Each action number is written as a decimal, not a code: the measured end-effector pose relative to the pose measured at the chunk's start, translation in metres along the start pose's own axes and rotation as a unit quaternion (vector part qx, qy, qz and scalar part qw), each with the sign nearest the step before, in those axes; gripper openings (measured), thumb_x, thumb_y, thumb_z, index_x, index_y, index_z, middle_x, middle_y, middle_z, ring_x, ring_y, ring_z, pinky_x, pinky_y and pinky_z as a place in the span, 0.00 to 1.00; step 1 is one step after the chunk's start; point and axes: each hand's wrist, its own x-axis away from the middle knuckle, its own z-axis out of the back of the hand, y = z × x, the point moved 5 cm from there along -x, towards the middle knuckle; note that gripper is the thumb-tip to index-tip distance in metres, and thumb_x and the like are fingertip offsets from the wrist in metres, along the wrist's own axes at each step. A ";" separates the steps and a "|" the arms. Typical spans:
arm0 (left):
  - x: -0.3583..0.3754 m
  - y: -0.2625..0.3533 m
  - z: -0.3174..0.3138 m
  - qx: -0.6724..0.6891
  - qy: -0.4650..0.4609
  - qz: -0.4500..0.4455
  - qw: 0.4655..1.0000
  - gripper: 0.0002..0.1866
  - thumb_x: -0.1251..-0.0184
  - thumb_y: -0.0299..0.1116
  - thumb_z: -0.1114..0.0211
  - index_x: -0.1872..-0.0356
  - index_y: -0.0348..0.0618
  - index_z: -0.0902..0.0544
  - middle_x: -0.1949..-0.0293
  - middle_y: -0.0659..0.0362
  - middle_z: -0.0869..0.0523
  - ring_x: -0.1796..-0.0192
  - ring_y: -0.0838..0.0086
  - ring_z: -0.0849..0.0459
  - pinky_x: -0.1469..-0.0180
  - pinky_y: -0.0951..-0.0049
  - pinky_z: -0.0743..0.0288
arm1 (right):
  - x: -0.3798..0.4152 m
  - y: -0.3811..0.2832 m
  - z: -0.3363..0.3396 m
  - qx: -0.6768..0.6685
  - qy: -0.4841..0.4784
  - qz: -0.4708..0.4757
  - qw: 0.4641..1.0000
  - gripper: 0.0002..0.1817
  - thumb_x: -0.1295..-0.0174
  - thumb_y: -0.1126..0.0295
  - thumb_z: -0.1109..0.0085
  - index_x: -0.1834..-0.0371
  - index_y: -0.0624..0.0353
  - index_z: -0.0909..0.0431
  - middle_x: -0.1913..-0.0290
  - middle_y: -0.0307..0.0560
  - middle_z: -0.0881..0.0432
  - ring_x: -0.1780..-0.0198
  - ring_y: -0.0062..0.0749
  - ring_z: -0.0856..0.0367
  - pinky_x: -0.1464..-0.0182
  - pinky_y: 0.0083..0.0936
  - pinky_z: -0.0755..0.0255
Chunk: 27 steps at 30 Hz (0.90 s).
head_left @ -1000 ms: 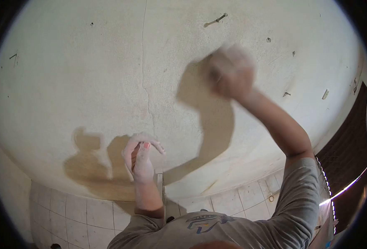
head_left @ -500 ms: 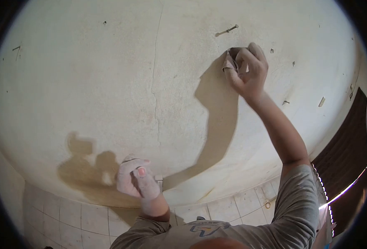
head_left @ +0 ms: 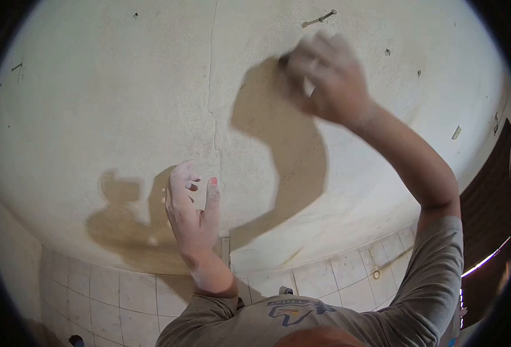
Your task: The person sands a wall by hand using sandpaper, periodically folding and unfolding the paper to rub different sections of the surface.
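Note:
My right hand [head_left: 328, 78] is raised to the upper right of the wall [head_left: 122, 104], smeared by motion, its fingers curled round a dark piece of sandpaper [head_left: 285, 60]. Only the dark edge of that piece shows at the fingertips, close to the wall. Pale dust covers my left hand [head_left: 192, 202], which is held up lower down at the left, near a crack in the wall. Its fingers are bent and apart from the thumb, with nothing between them.
A long nail [head_left: 328, 15] sticks out of the wall above my right hand, and another nail [head_left: 17, 68] is at the far left. White tiles [head_left: 137, 295] run along the bottom. A dark slatted shutter [head_left: 489, 196] stands at the right.
My right hand has moved left and slightly up with the sandpaper. My left hand has risen and its fingers have opened away from the thumb.

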 end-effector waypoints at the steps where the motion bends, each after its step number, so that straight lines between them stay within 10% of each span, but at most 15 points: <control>1: 0.000 -0.003 -0.003 -0.022 -0.016 0.002 1.000 0.18 0.33 0.40 0.31 0.52 0.38 0.21 0.60 0.52 0.19 0.60 0.62 0.23 0.53 0.62 0.28 | 0.000 0.019 0.000 0.021 -0.064 -0.102 0.992 0.14 0.50 0.62 0.28 0.65 0.53 0.20 0.57 0.42 0.21 0.57 0.36 0.21 0.54 0.38 0.26; 3: -0.002 -0.007 -0.011 -0.065 -0.052 -0.021 0.996 0.18 0.36 0.38 0.29 0.53 0.39 0.23 0.61 0.51 0.20 0.57 0.58 0.22 0.51 0.59 0.28 | 0.011 0.020 -0.001 -0.021 -0.060 -0.180 0.982 0.13 0.51 0.63 0.28 0.69 0.54 0.22 0.60 0.41 0.20 0.61 0.36 0.21 0.57 0.36 0.26; 9: 0.006 -0.008 -0.036 -0.152 -0.168 -0.065 0.972 0.23 0.45 0.32 0.26 0.51 0.40 0.26 0.53 0.48 0.23 0.46 0.49 0.24 0.44 0.52 0.28 | 0.110 -0.120 -0.033 -0.178 -0.310 0.200 0.912 0.13 0.48 0.63 0.35 0.61 0.56 0.11 0.55 0.50 0.19 0.40 0.45 0.25 0.39 0.42 0.28; 14: 0.002 -0.013 -0.038 -0.184 -0.204 -0.082 0.958 0.27 0.48 0.33 0.24 0.49 0.40 0.27 0.50 0.47 0.25 0.43 0.48 0.26 0.41 0.53 0.29 | 0.052 -0.072 -0.017 -0.143 -0.244 0.047 0.958 0.10 0.51 0.62 0.31 0.66 0.52 0.15 0.55 0.46 0.19 0.45 0.46 0.23 0.46 0.40 0.26; 16: 0.001 -0.014 -0.039 -0.168 -0.198 -0.088 0.962 0.28 0.48 0.34 0.24 0.48 0.39 0.27 0.50 0.47 0.25 0.43 0.48 0.26 0.41 0.52 0.30 | 0.018 -0.031 0.009 0.020 0.012 0.008 1.000 0.08 0.54 0.66 0.29 0.73 0.51 0.19 0.63 0.44 0.22 0.54 0.41 0.24 0.57 0.36 0.29; 18: 0.002 -0.015 -0.038 -0.165 -0.194 -0.092 0.963 0.26 0.46 0.34 0.24 0.49 0.39 0.27 0.50 0.46 0.25 0.44 0.48 0.26 0.41 0.53 0.30 | 0.009 0.020 0.010 0.044 0.051 -0.127 0.990 0.08 0.51 0.67 0.31 0.73 0.50 0.23 0.73 0.41 0.27 0.70 0.34 0.32 0.66 0.32 0.38; 21: 0.001 -0.017 -0.038 -0.166 -0.178 -0.085 0.966 0.22 0.41 0.33 0.28 0.49 0.37 0.27 0.51 0.46 0.25 0.45 0.48 0.25 0.42 0.53 0.30 | 0.024 0.035 -0.004 -0.114 0.071 -0.201 0.970 0.11 0.50 0.61 0.33 0.74 0.51 0.25 0.76 0.42 0.30 0.71 0.34 0.34 0.66 0.31 0.39; 27: -0.001 -0.018 -0.042 -0.152 -0.149 -0.052 0.976 0.19 0.31 0.39 0.33 0.50 0.35 0.27 0.55 0.45 0.25 0.49 0.50 0.25 0.46 0.53 0.30 | 0.085 -0.089 -0.043 -0.236 -0.176 0.065 0.953 0.18 0.51 0.58 0.33 0.64 0.58 0.21 0.56 0.53 0.23 0.49 0.50 0.23 0.46 0.44 0.27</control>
